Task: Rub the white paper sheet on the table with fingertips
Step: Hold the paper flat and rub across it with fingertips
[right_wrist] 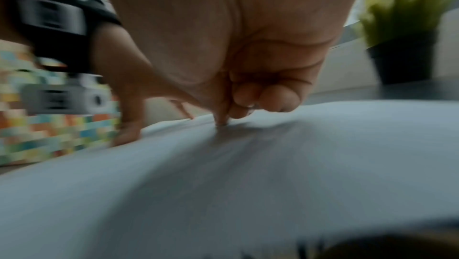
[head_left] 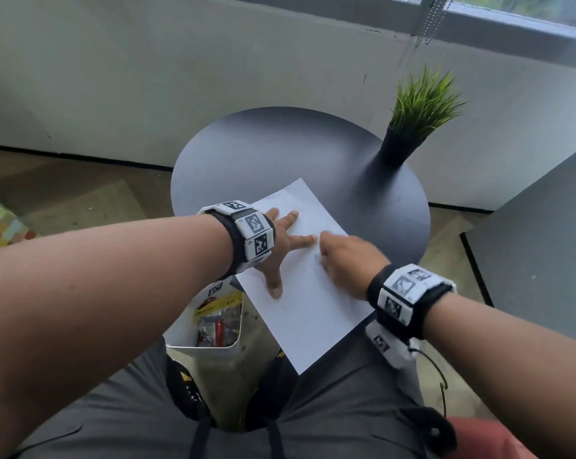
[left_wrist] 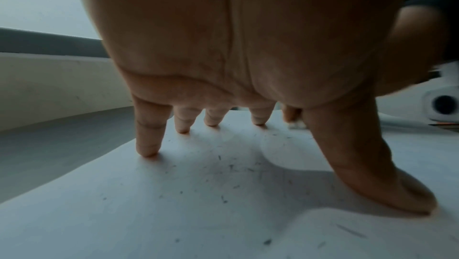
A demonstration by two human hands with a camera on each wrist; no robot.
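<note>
With our left hand (head_left: 276,250) splayed flat pinning the white paper sheet (head_left: 310,303) and our right hand (head_left: 343,260) curled, fingertips (right_wrist: 221,121) rubbing, the sheet overhanging the round dark desk (head_left: 280,150) could crease or slide off.

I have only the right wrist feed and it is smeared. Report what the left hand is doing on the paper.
Observer: The left hand is spread, fingertips and thumb planted on the white paper sheet.
Operator: Now give me the sheet's position on the table.
Observer: Head view: it lies skewed on the round table, its near corner hanging past the edge toward the person's lap.
Operator: Check the surface under that hand.
Observer: The left wrist view shows small dark specks scattered on it.
</note>
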